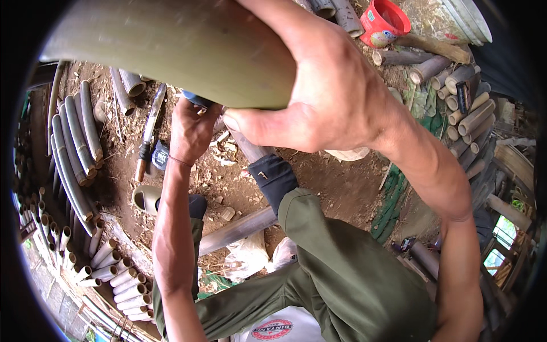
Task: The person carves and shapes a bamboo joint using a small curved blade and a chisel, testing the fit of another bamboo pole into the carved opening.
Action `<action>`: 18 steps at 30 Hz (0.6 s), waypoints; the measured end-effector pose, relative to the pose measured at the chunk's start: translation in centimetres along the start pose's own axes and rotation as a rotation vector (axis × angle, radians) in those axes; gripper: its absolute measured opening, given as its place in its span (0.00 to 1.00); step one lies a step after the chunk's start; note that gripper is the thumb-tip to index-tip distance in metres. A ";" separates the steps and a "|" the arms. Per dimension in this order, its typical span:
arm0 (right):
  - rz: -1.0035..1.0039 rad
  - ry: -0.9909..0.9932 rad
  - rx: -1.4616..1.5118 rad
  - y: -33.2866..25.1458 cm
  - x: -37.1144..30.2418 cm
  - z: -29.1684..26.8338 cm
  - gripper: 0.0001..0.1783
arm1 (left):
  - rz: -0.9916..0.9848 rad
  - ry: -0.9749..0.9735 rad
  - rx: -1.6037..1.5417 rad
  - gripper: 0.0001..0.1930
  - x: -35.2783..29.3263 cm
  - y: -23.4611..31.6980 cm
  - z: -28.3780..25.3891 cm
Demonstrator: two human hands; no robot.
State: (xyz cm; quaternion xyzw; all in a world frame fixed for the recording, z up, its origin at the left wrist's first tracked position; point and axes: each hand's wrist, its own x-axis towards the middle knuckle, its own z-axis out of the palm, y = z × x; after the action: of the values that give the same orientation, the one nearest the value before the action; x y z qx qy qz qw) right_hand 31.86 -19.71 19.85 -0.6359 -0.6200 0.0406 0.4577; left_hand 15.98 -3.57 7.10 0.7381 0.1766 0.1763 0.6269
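A thick green bamboo pole [171,45] is filling the top of the view, running from the upper left toward the centre, raised close to the camera above the ground. The right hand [336,85] is wrapping around its near end, fingers curled over the top and the thumb pressing along the underside, so this hand is gripping the pole firmly. The left hand [194,128] is reaching lower, just beneath the pole's end, and is closing around a blue-handled tool [198,100]; only a small part of the handle is showing, and what the tool's working end is doing is hidden behind the pole.

Below the hands, the person's legs in olive green trousers [353,268] are bending across the lower half of the picture, with a dark cuff [273,176] near the knee. A grey length of bamboo [236,231] is lying on the dirt ground [336,185] beneath the legs, among pale wood chips [222,151].

A long knife with a wooden handle [147,134] is lying on the ground to the left. Further left, split bamboo strips [74,148] are lying side by side, and short cut bamboo tubes [122,279] are stacking along the lower left edge. More cut tubes [464,108] are piling at the upper right, near a red plastic cup [384,21].
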 end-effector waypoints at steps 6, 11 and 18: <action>0.232 -0.264 -0.112 1.7 -2.9 2.8 0.56 | 0.325 -0.155 0.477 0.05 -0.1 -2.0 -1.0; 0.185 -0.119 -0.015 1.2 -2.6 0.6 0.53 | -0.141 -0.152 0.221 0.07 -0.3 1.5 1.1; 0.155 -0.048 0.005 1.0 -2.7 0.4 0.55 | 0.387 -0.197 0.502 0.07 2.1 0.5 -0.7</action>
State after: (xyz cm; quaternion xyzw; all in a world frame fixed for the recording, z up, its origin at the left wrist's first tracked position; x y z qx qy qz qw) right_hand 31.74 -21.53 17.59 -0.6796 -0.5799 0.0926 0.4396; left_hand 17.47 -2.06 7.73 0.9029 0.0094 0.1708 0.3944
